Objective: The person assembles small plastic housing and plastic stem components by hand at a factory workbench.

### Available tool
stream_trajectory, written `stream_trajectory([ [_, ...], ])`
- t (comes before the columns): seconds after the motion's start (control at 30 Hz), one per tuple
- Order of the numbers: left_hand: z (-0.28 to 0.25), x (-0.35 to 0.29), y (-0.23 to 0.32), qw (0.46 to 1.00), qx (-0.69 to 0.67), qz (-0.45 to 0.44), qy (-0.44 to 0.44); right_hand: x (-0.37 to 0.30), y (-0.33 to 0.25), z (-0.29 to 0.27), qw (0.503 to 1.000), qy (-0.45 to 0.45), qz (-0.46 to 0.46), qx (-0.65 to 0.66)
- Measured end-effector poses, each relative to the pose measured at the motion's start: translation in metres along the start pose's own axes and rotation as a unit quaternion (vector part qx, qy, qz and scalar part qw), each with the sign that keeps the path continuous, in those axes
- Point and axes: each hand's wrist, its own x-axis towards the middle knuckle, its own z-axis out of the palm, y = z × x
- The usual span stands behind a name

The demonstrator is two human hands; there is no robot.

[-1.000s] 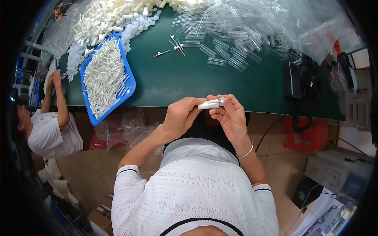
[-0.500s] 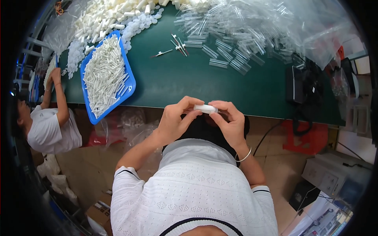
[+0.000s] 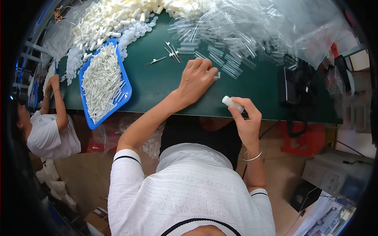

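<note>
Over the green table, my left hand (image 3: pixel 197 80) is closed, palm down, at the near edge of the loose tubes. Its fingers are bent around a clear tube (image 3: pixel 217 75), of which only an end shows past them. By the table's front edge, my right hand (image 3: pixel 248 118) pinches a short white cylinder (image 3: pixel 231 103) between thumb and fingers, tilted with its white end toward the upper left; the lower part looks clear and is partly covered by the fingers. More clear tubes (image 3: pixel 226 65) lie just beyond my left hand.
A blue tray (image 3: pixel 126 92) of thin white sticks stands to the left. Behind it are heaped white cylinders (image 3: pixel 114 19) and translucent discs (image 3: pixel 136 31). Several thin red-and-white pieces (image 3: pixel 172 52) lie mid-table. A black device (image 3: pixel 288 84) sits right. Another person (image 3: pixel 51 129) works far left.
My hands have parted. The left moved forward to the clear tubes and closed around one; the right moved slightly right, keeping the white cylinder.
</note>
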Motion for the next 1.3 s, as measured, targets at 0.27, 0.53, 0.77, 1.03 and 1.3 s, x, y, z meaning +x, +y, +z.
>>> stream_trajectory([
  [0.27, -0.049, -0.06, 0.037, 0.655, -0.691, -0.242, -0.186, -0.006, -0.001, 0.001, 0.996, -0.061, -0.007, 0.066],
  [0.53, -0.061, -0.078, 0.043, 0.807, -0.529, -0.178, -0.192, -0.006, -0.01, 0.001, 0.959, -0.119, -0.223, -0.124],
  [0.77, -0.07, -0.083, 0.04, 0.79, -0.534, -0.208, -0.218, -0.009, -0.011, -0.017, 0.977, -0.191, 0.004, 0.091],
  [1.03, -0.054, -0.102, 0.054, 0.722, -0.603, -0.228, -0.253, -0.023, -0.006, 0.002, 0.904, -0.263, 0.184, 0.283],
  [1.3, -0.044, -0.112, 0.078, 0.854, -0.457, -0.174, -0.177, -0.031, 0.006, -0.002, 0.885, -0.354, 0.224, 0.2],
])
